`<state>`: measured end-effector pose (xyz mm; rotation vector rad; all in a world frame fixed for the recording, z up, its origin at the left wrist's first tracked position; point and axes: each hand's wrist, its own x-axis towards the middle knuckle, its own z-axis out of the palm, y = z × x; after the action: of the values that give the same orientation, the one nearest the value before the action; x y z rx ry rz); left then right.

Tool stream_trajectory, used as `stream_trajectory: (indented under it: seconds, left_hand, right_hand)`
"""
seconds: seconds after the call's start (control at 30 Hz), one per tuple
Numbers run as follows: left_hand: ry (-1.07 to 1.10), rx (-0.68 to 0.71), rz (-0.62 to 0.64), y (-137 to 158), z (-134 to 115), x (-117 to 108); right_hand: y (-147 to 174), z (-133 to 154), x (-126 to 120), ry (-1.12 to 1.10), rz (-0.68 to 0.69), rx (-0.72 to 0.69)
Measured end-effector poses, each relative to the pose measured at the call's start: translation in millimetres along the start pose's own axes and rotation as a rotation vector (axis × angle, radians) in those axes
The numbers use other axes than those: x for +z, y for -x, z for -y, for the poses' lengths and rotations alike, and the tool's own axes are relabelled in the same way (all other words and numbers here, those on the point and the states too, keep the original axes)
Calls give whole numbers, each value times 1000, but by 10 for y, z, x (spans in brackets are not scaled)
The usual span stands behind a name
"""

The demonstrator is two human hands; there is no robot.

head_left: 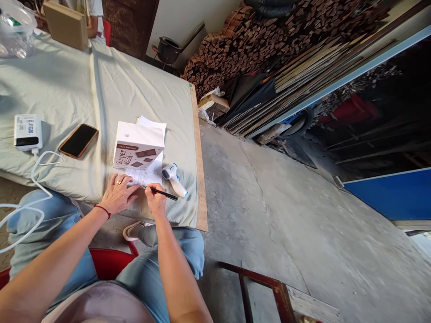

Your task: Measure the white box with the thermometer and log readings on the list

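Note:
My right hand (156,197) is closed around a black pen (164,193), its tip at the lower edge of a sheet of paper with writing (155,169). Flat beside it, with fingers spread, my left hand (118,194) rests on the paper's lower left corner and the cloth. A white and brown "Super Meal" box (139,146) stands on the paper and hides part of it. Just right of the sheet lies a white and blue infrared thermometer (175,180). The fine marks on the paper are too small to read.
A phone (79,140) and a white device (28,133) with a cable lie left on the cloth-covered table (134,85). A cardboard box (65,24) and another person's arm (92,27) are at the far side. A wooden frame (262,282) stands on the floor at right.

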<state>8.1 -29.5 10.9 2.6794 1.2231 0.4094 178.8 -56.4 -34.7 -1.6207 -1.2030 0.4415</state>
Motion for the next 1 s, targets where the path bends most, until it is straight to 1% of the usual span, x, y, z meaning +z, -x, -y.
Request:
stream_trajectory:
  seconds: [0.23,0.4,0.67,1.0]
  left_hand:
    - [-38,42,-66,18,12,29]
    - [-47,52,-88,21,24,50]
    - [-55,50,-78,20,23,50]
    - [-49,57,-91,21,31,55]
  right_hand:
    - [-4,-52,13,-47,-24,-27]
    - [-5,-70,19,-31,-46,-34]
    - [-2,-65,9,-15,-36,-37]
    - [10,-54,12,-21,-61,-63]
